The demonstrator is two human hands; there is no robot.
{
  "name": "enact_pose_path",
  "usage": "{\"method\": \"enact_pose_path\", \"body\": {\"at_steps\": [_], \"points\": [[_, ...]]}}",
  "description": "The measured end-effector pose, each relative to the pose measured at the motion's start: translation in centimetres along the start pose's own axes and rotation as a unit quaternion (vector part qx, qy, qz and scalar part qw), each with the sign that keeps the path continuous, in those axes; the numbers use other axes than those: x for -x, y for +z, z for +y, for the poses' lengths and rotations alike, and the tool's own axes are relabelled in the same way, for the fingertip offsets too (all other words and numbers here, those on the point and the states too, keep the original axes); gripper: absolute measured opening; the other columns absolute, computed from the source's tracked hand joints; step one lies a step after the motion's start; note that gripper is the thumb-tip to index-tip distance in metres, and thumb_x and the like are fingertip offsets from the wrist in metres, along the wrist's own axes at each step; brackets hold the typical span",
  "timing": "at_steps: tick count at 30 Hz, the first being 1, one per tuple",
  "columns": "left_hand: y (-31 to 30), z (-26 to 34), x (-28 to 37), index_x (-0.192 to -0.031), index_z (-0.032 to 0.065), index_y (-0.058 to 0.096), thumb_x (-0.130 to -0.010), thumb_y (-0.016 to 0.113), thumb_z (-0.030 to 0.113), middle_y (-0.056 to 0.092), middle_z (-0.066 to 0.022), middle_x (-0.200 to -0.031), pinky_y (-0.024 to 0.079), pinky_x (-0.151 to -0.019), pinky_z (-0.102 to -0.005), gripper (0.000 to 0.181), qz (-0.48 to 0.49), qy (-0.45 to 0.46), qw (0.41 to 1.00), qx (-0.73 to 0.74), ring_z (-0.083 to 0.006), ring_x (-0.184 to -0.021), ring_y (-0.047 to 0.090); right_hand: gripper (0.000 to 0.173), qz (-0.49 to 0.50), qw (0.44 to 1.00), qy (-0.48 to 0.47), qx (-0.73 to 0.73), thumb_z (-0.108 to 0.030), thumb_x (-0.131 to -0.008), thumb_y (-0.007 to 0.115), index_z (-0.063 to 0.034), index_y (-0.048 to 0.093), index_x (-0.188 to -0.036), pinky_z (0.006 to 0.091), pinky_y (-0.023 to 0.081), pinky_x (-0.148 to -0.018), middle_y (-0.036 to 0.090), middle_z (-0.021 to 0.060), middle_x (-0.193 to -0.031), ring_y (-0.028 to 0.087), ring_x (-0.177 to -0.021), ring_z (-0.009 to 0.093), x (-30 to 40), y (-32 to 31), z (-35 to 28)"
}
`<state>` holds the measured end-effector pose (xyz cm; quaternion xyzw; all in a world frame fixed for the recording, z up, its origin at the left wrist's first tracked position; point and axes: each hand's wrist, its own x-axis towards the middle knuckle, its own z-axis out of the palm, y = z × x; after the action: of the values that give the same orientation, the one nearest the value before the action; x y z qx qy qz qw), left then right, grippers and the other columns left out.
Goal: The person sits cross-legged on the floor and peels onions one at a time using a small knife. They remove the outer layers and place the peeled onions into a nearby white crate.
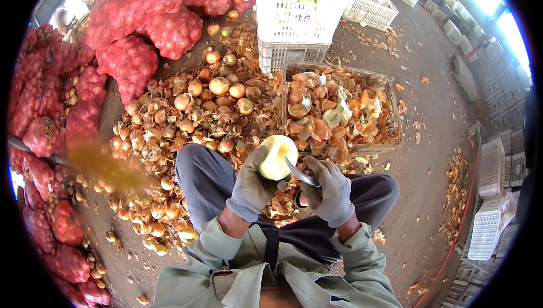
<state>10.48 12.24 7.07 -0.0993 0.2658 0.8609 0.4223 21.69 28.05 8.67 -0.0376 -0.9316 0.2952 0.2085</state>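
My left hand [256, 187], in a grey work glove, holds a pale peeled onion [276, 157] in front of my knees. My right hand [328, 189], gloved too, grips a knife with a short curved blade [299, 172]; its tip is at the right side of the onion. Just beyond my hands is a plastic crate [339, 150] filled with onion skins [318, 128]. To its left lies a wide heap of unpeeled onions [182, 102] and loose skins on the floor. The knife's handle is mostly hidden in my right glove.
Red mesh sacks of onions [140, 19] are piled at the left and upper left. A white crate with peeled onions [292, 24] stands on another crate [275, 56] at the top. Stacked crates [492, 172] line the right side. A blurred yellow-brown patch hides part of the left.
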Motion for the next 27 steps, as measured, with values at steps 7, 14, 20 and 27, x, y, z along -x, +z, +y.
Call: {"method": "enact_pose_path", "body": {"at_steps": [7,14,20,27], "points": [[0.3,-0.6,0.0,-0.122,0.0128,0.057,-0.094,0.06,0.045,0.069,-0.0036,-0.1,0.058,-0.057,-0.0341,0.043,0.032,0.024,0.999,0.01,-0.0183,-0.086,0.068,0.046,-0.039,0.997,-0.049,0.053,-0.036,-0.092,0.058,-0.0109,0.057,-0.13,0.0419,0.048,-0.065,0.06,0.0099,-0.088,0.059,-0.078,0.03,0.1,-0.6,-0.1],[0.0,-1.3,-0.2,-0.128,0.0076,0.052,-0.097,0.059,0.037,0.063,-0.0103,-0.117,0.063,-0.069,-0.0398,0.043,0.061,0.024,0.994,0.084,-0.0254,-0.097,0.068,0.039,-0.019,0.992,0.006,0.125,-0.032,-0.092,0.06,-0.0124,0.06,-0.126,0.0414,0.046,-0.06,0.057,0.0073,-0.078,0.057,-0.069,0.028,0.6,0.1,-1.4],[-2.0,-2.5,-0.6,-0.133,0.008,0.046,-0.096,0.062,0.025,0.061,-0.0128,-0.121,0.064,-0.068,-0.0437,0.044,0.007,0.045,0.998,0.033,-0.0289,-0.099,0.067,0.029,0.065,0.993,0.058,0.083,-0.027,-0.097,0.058,-0.0084,0.063,-0.119,0.0372,0.046,-0.056,0.057,0.0067,-0.071,0.058,-0.064,0.025,0.5,2.3,-0.8],[-1.5,-2.0,-0.1,-0.134,0.0089,0.046,-0.095,0.063,0.022,0.06,-0.0125,-0.122,0.063,-0.069,-0.0429,0.045,-0.006,0.031,0.999,0.041,-0.0279,-0.105,0.066,0.041,0.017,0.899,0.241,-0.366,-0.037,-0.101,0.054,0.0003,0.067,-0.111,0.0272,0.044,-0.059,0.062,0.0027,-0.072,0.057,-0.064,0.013,0.9,0.9,0.8]]}}
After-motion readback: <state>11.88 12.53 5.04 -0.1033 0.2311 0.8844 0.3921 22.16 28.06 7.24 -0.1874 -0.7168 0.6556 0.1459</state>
